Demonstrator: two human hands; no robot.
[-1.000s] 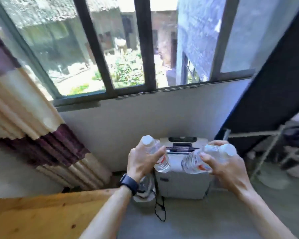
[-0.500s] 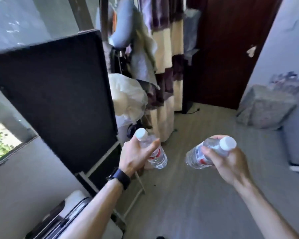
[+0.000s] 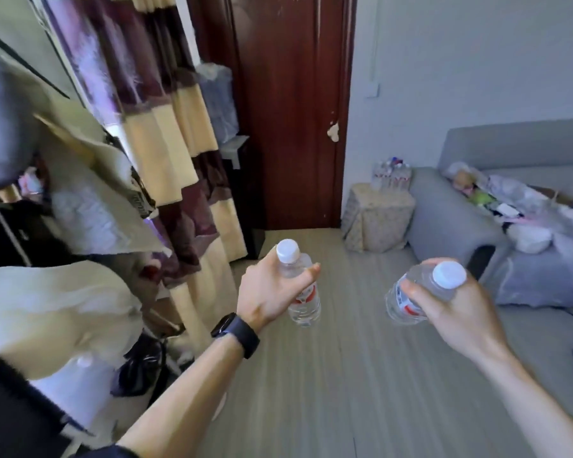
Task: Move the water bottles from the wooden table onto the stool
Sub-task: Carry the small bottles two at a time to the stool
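My left hand (image 3: pixel 269 294) grips a clear water bottle (image 3: pixel 303 304) with a white cap and a red label, held nearly upright over the floor. In my right hand (image 3: pixel 457 305) is a second clear bottle (image 3: pixel 407 300), tilted with its white cap toward me. A cloth-covered stool (image 3: pixel 376 223) stands far ahead beside the dark red door, with several small bottles (image 3: pixel 391 175) on top. The wooden table is out of view.
A grey sofa (image 3: pixel 454 209) piled with clothes and toys runs along the right. The dark red door (image 3: pixel 291 107) is straight ahead. A striped curtain (image 3: pixel 166 137) and a cluttered clothes rack (image 3: pixel 47 226) fill the left. Grey plank floor (image 3: pixel 344 375) lies between me and the stool.
The view has swung right from the window and wooden table to the room with the door, stool and sofa. Both hands still hold their bottles in front of me.
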